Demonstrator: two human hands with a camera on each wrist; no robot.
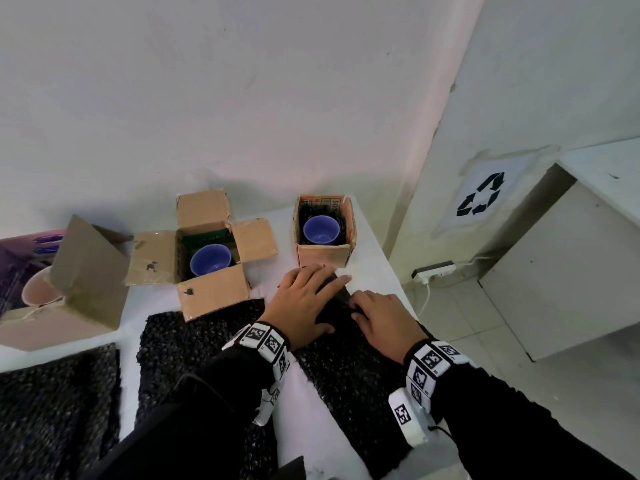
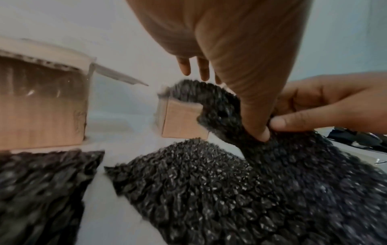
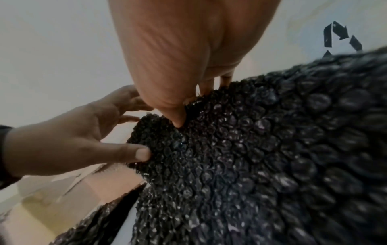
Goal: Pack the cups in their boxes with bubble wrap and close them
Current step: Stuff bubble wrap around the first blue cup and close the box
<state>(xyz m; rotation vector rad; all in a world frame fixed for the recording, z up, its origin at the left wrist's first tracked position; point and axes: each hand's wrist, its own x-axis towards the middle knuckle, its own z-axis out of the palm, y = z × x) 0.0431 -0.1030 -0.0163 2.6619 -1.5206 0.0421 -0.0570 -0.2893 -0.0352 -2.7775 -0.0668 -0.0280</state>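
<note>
Two open cardboard boxes stand at the back of the white table [image 1: 374, 258]. Each holds a blue cup: the right box [image 1: 323, 256] with its cup [image 1: 321, 230], the middle box [image 1: 214, 294] with its cup [image 1: 210, 259]. A black bubble wrap sheet [image 1: 346, 368] lies in front of the right box, its far end folded up. My left hand [image 1: 304, 303] and right hand [image 1: 384, 317] both hold that fold. In the wrist views each thumb [image 2: 257, 129] [image 3: 177, 119] presses into the wrap [image 2: 230, 190], fingers behind it.
A third open box [image 1: 52, 327] with a pink cup [image 1: 36, 291] stands at the left. Two more black wrap sheets [image 1: 194, 348] [image 1: 55, 410] lie on the table. The table's edge runs just right of my right hand; beyond it are a recycling bag [image 1: 481, 199] and a power strip [image 1: 433, 271].
</note>
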